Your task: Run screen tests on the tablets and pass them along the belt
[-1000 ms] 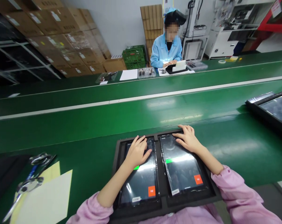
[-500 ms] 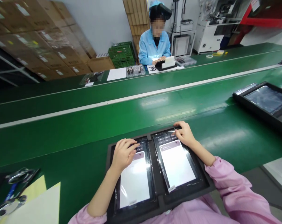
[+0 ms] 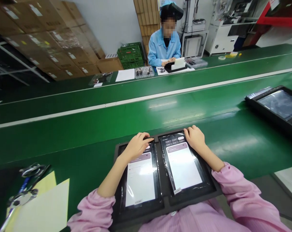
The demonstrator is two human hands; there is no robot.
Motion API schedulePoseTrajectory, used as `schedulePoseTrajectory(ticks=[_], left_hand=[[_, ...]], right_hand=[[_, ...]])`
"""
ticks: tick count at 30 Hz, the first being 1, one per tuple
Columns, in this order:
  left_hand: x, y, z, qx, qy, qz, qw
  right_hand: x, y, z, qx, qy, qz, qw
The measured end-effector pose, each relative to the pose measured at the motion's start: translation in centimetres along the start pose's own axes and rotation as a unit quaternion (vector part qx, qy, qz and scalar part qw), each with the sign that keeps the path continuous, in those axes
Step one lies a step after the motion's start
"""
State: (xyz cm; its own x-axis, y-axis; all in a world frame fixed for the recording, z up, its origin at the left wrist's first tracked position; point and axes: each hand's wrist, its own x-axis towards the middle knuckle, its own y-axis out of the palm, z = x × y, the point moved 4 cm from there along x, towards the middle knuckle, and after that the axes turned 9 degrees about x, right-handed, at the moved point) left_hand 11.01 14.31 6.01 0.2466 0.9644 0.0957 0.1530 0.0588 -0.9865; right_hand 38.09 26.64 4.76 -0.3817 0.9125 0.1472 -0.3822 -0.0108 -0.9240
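Black is framing the head view: a tray (image 3: 164,174) is holding the left tablet (image 3: 141,183) and the right tablet (image 3: 186,167) side by side, both lit, on the green bench (image 3: 87,167). The left hand (image 3: 137,145) is lying over its tablet's top end, fingers apart, clamping nothing; the right hand (image 3: 195,138) is curling at the other's top corner, grip impossible to tell. They're seemingly working the upper touch controls, and that's calling for light, precise fingertips.

At ten o'clock, cardboard boxes (image 3: 56,45) stand stacked; near half past eleven sit green crates (image 3: 130,56). Just past twelve, a person (image 3: 171,50) in light blue is at the counter (image 3: 87,129). Toward two stands a white machine (image 3: 218,40); at eight, pale paper (image 3: 43,209) overlaps yellow paper (image 3: 46,183).
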Motion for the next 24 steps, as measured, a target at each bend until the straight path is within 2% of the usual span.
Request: schedulePoseTrajectory(ticks=[6,12,16,20,24], left_hand=[[-0.4,0.4,0.0,0.034,-0.002,0.031,0.999],[-1.2,0.3,0.1,0.008,0.003,0.052,0.999],[-0.9,-0.5,0.4,-0.06,-0.013,0.057,0.996],[-0.9,-1.1,1.0,-0.173,-0.039,0.062,0.982],[-0.5,-0.6,1.5,-0.156,-0.042,0.085,0.983]], right_hand=[[-0.3,0.0,0.6,-0.038,-0.025,0.038,0.998],[-0.4,-0.9,1.0,-0.049,0.035,0.068,0.996],[-0.3,-1.1,1.5,-0.038,0.005,0.11,0.993],[0.4,-1.4,1.3,0.013,0.018,0.143,0.989],[1.6,-2.1,1.0,0.042,0.023,0.2,0.979]])
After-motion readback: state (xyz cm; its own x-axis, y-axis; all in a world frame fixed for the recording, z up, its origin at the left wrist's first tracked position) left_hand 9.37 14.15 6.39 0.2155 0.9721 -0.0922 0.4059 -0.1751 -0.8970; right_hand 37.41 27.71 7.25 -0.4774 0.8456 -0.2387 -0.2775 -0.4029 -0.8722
